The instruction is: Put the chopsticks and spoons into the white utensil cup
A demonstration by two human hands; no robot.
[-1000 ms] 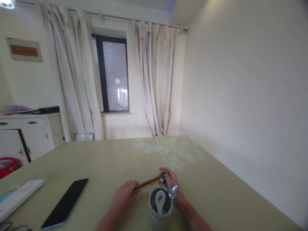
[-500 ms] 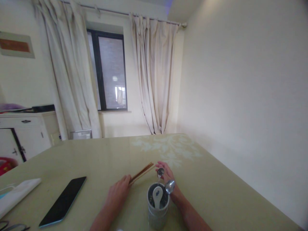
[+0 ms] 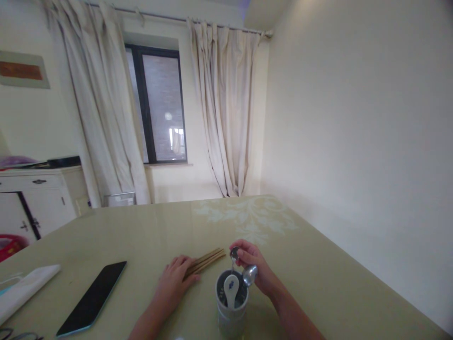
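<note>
A bundle of wooden chopsticks [image 3: 208, 261] lies low over the table, its near ends under my left hand [image 3: 176, 278], whose fingers and thumb are around it. To the right stands a pale cylindrical utensil holder [image 3: 231, 321]. In it are a white ceramic spoon [image 3: 231, 289] with a blue mark and a shiny metal spoon [image 3: 249, 275] leaning right. My right hand [image 3: 253, 259] pinches the round bowl of another metal spoon [image 3: 235, 253], whose handle still goes down into the holder. The lower parts of the utensils are hidden inside.
A black-screened phone [image 3: 94, 297] lies on the table's left side. Beyond it are a white flat object [image 3: 30, 288] and dark loops [image 3: 21, 335] at the corner. The greenish table [image 3: 148, 231] meets a wall on the right; a white cabinet [image 3: 46, 193] stands back left.
The chopsticks have been lowered toward the table, and my left fingers have spread over them. My right hand has gone from open behind the spoon to pinching its bowl.
</note>
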